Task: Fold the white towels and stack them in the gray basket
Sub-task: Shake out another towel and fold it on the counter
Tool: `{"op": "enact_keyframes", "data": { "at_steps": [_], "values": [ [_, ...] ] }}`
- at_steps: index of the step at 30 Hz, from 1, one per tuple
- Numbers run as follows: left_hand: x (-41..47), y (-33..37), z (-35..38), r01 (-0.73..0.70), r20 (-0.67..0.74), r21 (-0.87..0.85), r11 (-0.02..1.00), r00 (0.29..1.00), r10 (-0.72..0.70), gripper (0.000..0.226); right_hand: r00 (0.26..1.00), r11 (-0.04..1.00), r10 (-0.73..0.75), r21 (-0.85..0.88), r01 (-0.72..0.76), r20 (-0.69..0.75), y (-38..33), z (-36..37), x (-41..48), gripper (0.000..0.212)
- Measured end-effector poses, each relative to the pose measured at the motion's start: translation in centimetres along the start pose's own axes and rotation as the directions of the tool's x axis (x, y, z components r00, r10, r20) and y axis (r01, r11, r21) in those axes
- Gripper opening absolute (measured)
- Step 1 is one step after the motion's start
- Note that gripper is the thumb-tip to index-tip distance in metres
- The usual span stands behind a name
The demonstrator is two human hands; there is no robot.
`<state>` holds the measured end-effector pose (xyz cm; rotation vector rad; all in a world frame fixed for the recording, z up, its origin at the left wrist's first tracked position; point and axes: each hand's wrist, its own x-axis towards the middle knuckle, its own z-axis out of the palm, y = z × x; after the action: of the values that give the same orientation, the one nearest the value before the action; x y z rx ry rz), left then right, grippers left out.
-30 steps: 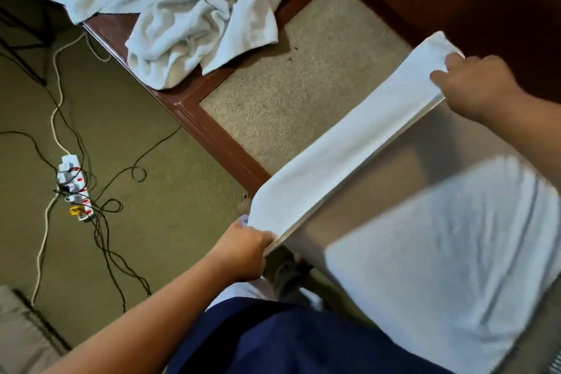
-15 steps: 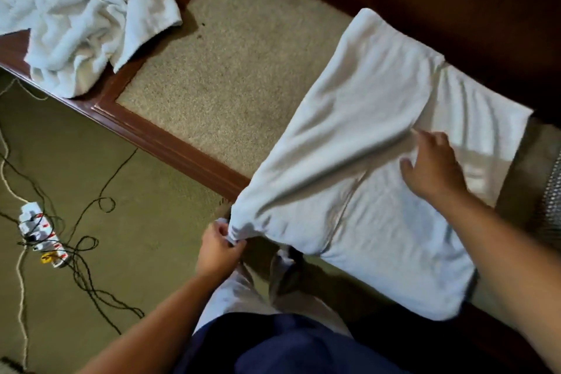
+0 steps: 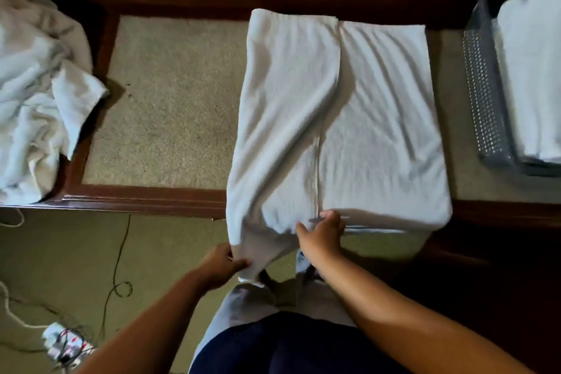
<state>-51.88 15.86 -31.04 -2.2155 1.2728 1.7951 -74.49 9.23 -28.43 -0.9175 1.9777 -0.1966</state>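
Hanging over the front edge of the bench, the near end of the white towel is drooping toward the person's legs, while the rest is lying flat on the beige bench top with its far edge near the dark back rail. A folded layer is covering its left half, its edge running down the middle.

The left hand is pinching the dangling lower-left corner below the bench edge. The right hand is resting at the near end of that middle edge; whether it is gripping, I cannot tell. The hands are sitting apart.

A gray basket is standing just right of the towel, holding folded towels. A heap of loose towels is spilling over the bench's left end, leaving bare bench top between it and the towel. Cables and a power strip are lying on the floor.
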Motion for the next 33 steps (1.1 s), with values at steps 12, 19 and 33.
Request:
{"op": "enact_keyframes", "data": {
  "at_steps": [12, 19, 33],
  "values": [
    [-3.5, -2.6, 0.5, -0.068, -0.048, -0.011, 0.998, 0.997, 0.067, 0.041, 0.990, 0.987, -0.138, 0.079, 0.139, -0.022, 4.6, -0.8, -2.8, 0.047],
    [-3.5, -0.8, 2.5, -0.136, -0.050, 0.149, 0.979, 0.988, 0.145, 0.042, 0.949, 0.961, -0.206, 0.135, 0.243, -0.240, 7.1, -1.7, -5.2, 0.026],
    [-2.2, -0.1, -2.2, 0.015, -0.171, 0.621, 0.784, 0.978, 0.116, 0.016, 0.996, 0.941, -0.070, -0.328, 0.083, 0.050, 8.5, -4.4, -2.1, 0.067]
  ]
}}
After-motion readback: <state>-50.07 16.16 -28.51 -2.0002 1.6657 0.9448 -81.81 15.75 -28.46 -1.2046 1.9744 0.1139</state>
